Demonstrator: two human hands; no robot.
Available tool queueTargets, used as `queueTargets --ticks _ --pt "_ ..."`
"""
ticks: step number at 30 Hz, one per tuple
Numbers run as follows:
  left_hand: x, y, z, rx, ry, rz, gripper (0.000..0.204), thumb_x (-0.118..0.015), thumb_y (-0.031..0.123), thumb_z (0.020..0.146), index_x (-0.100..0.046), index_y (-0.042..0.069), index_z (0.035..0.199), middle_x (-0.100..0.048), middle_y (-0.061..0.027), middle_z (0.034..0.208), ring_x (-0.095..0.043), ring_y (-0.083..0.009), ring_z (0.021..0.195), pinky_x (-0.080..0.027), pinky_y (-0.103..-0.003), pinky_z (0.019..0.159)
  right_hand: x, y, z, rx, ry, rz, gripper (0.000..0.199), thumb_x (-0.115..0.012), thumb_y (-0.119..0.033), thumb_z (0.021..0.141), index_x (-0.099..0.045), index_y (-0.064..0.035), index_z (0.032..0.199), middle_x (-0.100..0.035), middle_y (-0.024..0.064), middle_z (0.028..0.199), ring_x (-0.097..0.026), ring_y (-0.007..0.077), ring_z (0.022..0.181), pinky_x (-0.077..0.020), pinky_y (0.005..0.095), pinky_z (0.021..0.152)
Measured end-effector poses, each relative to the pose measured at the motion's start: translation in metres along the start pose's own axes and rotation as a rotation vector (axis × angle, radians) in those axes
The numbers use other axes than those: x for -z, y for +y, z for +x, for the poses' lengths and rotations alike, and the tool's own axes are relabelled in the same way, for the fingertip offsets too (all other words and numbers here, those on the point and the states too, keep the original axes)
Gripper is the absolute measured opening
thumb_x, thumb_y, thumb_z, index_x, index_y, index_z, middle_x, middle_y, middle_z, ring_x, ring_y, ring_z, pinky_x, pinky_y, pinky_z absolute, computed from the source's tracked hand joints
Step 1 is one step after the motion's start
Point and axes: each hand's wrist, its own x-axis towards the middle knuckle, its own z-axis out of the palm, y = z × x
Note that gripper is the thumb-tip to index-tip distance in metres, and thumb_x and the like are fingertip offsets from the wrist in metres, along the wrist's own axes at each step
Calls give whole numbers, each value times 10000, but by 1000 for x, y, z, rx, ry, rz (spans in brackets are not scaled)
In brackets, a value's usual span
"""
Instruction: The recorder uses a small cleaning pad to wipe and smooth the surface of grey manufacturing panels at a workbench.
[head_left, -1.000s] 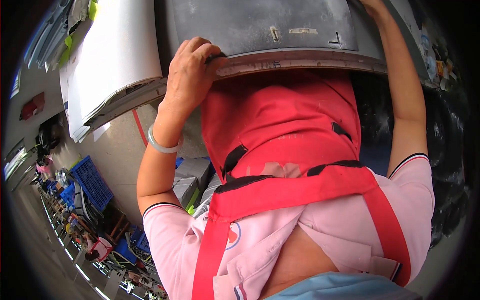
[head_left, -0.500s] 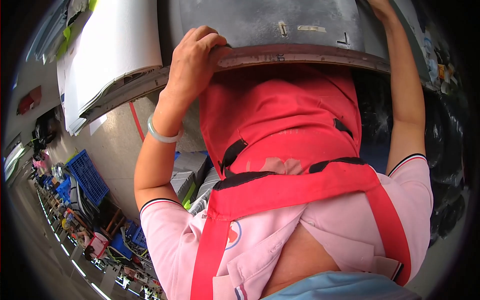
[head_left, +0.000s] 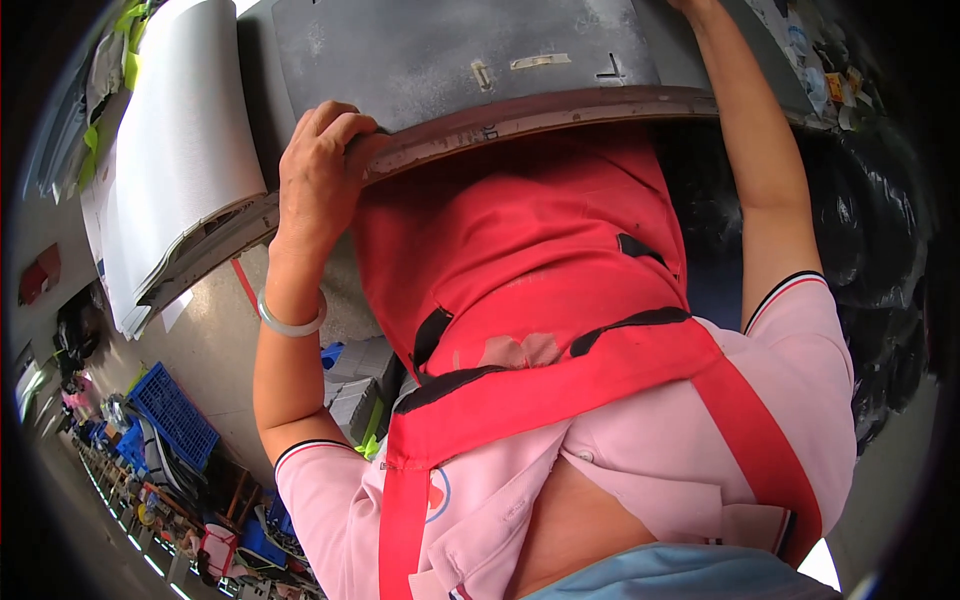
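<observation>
My left hand [head_left: 322,165] rests at the near edge of the grey work surface, its fingers curled closed. A small dark thing shows by its fingertips, too covered to name. Beside that hand lies a dark grey board [head_left: 430,75] with chalky smears, two bits of pale tape and a black corner mark. My right arm reaches over the far right side of the surface. Only the base of my right hand [head_left: 690,5] shows at the upper rim; its fingers are out of the picture.
A stack of large white sheets [head_left: 185,120] curves over the table edge on the left. Black plastic bags [head_left: 875,230] stand at the right. Below left are grey boxes [head_left: 350,395] and a blue crate [head_left: 175,415] on the floor. Small scraps lie at the far right.
The whole view has turned, so the table, board and both arms sit further left. Relative to the board, my left hand has hardly moved. Less of my right hand shows now.
</observation>
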Motion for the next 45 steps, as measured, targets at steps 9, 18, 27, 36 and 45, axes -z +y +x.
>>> queueTargets --ticks 9,18,27,36,45 --pt "0 3 2 -25 14 -1 124 -757 96 833 -693 47 927 -657 -84 971 -635 -303 947 -515 -405 822 1 7 2 84 43 -53 196 -767 -215 890 -735 -32 827 -670 5 743 -570 101 670 -456 284 622" --pt "3 22 9 5 -7 61 263 -762 222 882 -716 57 1082 -664 -96 1076 -655 -312 929 -528 -404 814 -7 3 0 101 91 -167 200 -753 -212 891 -737 -14 883 -683 8 775 -596 112 717 -483 311 666" --pt "-86 62 95 -153 84 113 145 -632 178 935 -725 82 991 -660 -91 994 -650 -309 948 -518 -467 860 13 34 23 92 -56 -186 415 -746 -457 926 -766 -108 1149 -678 -54 978 -576 65 898 -433 223 878" --pt "-103 49 93 -174 210 93 118 -631 187 893 -693 99 940 -665 -103 989 -629 -305 1020 -476 -509 932 -12 -11 -91 204 -74 -83 229 -733 -268 970 -761 -62 1066 -650 -64 868 -532 40 760 -459 217 721" --pt "-89 69 102 -89 62 148 354 -554 195 971 -633 122 1308 -538 -162 1392 -449 -397 1370 -281 -749 1104 -12 -30 -171 407 -130 -334 161 -712 -161 951 -714 -15 1019 -659 84 860 -625 193 779 -490 304 730"
